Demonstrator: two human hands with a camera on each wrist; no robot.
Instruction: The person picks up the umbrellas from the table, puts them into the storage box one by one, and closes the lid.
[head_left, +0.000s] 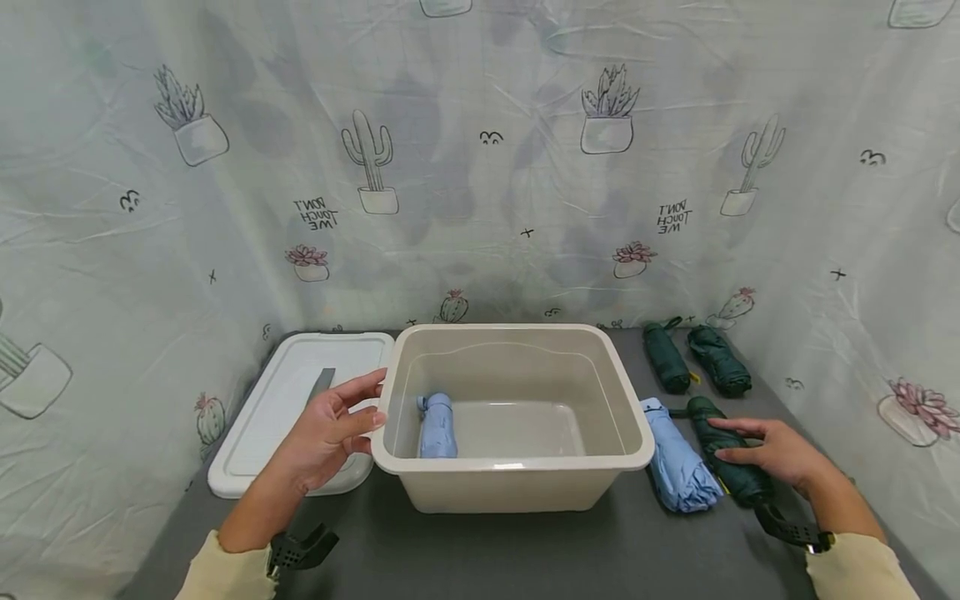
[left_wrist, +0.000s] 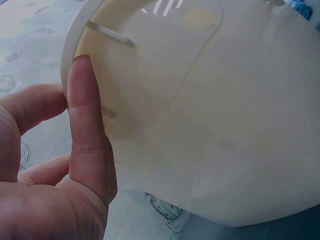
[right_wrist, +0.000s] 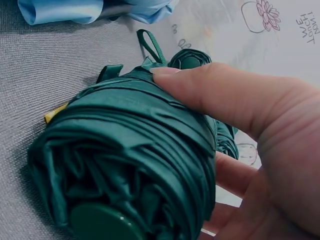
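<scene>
A beige plastic bin [head_left: 510, 492] stands in the middle of the table, with a folded light blue umbrella [head_left: 437, 429] lying inside at its left end. My left hand [head_left: 330, 433] pinches the bin's left rim between thumb and fingers. On the right, my right hand [head_left: 783, 454] holds a folded dark green umbrella [head_left: 742, 483] that lies on the table. Its thumb is on top in the right wrist view, with other fingers along the far side, partly hidden. Another light blue umbrella [head_left: 678, 467] lies between that green one and the bin.
Two more dark green umbrellas [head_left: 666, 358] lie at the back right. A white lid [head_left: 262, 425] with a grey strip lies flat on the left, partly behind my left hand. Printed cloth [head_left: 450, 167] hangs around the grey table [head_left: 480, 550].
</scene>
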